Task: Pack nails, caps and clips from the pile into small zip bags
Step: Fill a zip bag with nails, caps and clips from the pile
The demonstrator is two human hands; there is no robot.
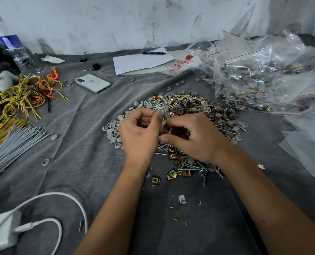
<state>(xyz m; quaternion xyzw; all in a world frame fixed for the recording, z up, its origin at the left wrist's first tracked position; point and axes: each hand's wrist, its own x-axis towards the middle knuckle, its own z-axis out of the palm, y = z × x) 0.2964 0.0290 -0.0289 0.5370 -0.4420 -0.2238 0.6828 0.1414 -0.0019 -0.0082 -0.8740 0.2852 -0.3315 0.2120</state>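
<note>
- Head view: zip bag (164, 120), small and clear, sits at the centre of the frame between both hands, held just above the pile (195, 115) of nails, grey caps and copper-coloured clips that spreads across the grey cloth (79, 144).
- Left hand (140, 133) has its fingers curled, with thumb and forefinger pinching the bag's upper edge; the wrist comes up from the lower middle of the frame.
- Right hand (193, 138) arches over the bag from the right, fingers bent and closed on its other side. Some clips seem to lie under the palm, though I cannot tell whether they are inside the bag or cupped in the hand.
- Judging the step as filling or sealing this 1 bag: keep the mouth pinched on both sides and upright, so that nothing spills back, then press the zip along its full length.
- Nail points could pierce the thin film, so heads should go in first.
- Filled bags (254, 85) are heaped at the upper right of the frame.
</note>
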